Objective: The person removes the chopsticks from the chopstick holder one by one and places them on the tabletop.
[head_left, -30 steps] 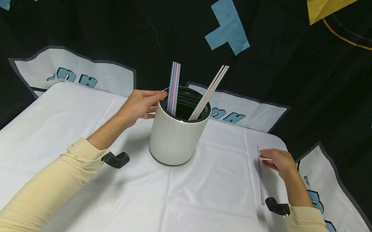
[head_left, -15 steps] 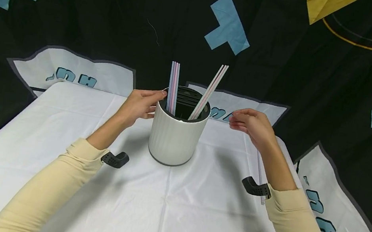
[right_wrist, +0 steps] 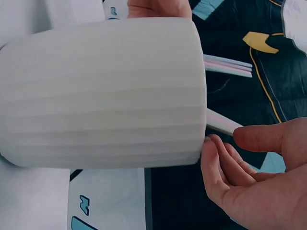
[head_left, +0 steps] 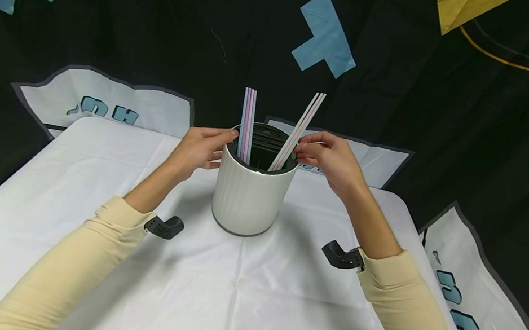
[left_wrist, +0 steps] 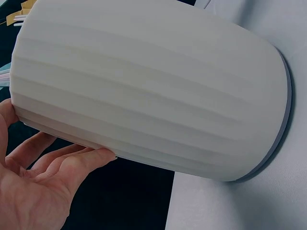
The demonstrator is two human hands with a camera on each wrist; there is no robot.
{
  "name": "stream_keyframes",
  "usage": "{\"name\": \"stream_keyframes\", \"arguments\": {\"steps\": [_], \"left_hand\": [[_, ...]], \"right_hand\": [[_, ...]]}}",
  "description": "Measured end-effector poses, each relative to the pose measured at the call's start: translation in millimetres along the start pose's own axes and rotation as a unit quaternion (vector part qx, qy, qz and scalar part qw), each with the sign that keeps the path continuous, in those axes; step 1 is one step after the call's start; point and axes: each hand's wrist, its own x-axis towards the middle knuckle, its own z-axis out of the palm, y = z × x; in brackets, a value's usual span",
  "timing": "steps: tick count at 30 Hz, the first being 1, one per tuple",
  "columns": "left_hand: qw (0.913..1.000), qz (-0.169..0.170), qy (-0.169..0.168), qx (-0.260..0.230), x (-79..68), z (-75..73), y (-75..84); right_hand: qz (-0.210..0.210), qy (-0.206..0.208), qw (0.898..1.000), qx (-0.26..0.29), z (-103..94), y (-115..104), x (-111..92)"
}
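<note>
At the centre of the head view, a white ribbed container (head_left: pixel 249 203) stands upright on the white-covered table (head_left: pixel 192 302), with one upright bunch of straws (head_left: pixel 247 122) and one right-leaning bunch (head_left: pixel 298 130) inside. The left hand (head_left: pixel 200 147), left of centre, pinches its rim between thumb and fingers; the right hand (head_left: pixel 329 160), right of centre, is at the opposite rim, fingers bent, though I cannot tell whether its grip pinches.
</note>
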Motion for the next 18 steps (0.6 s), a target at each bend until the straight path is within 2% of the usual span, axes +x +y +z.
{"name": "stream_keyframes", "arguments": {"steps": [5, 13, 18], "left_hand": [[1.0, 0.001, 0.001, 0.0, -0.3, 0.2, -0.5], [1.0, -0.001, 0.003, 0.007, -1.4, -0.5, -1.7], [1.0, 0.004, -0.001, 0.003, -0.9, -0.5, -1.0]], "right_hand": [[-0.007, 0.006, 1.0, -0.02, 7.9, 2, 0], [-0.01, 0.045, 0.999, 0.004, 15.7, 5, 2], [-0.033, 0.067, 0.997, 0.025, 11.9, -2, 0]]}}
